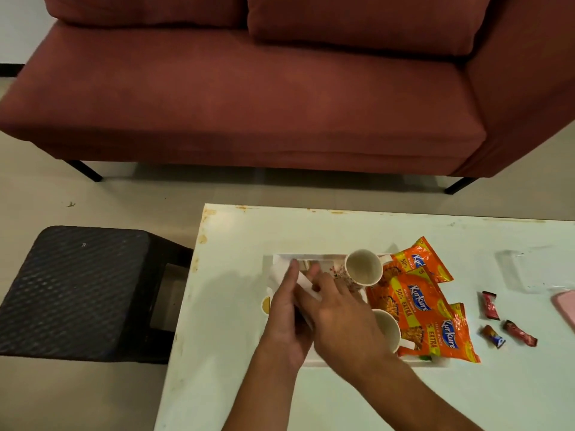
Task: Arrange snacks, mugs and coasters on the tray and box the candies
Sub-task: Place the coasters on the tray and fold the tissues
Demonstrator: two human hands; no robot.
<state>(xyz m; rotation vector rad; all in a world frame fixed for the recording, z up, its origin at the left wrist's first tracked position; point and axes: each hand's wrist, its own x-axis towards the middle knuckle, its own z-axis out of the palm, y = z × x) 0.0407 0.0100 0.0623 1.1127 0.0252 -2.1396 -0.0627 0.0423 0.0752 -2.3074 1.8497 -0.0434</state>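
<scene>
While hands [311, 306] grip it, coaster [306, 286] long axis diagonal

A single head-worn wide-angle camera looks forward and steeply down from above the near edge of the white table [311, 231]. The table fills the lower right at close range; the maroon sofa [249, 98] lies beyond, facing the camera. Edge curvature appears to be lens distortion.
</scene>
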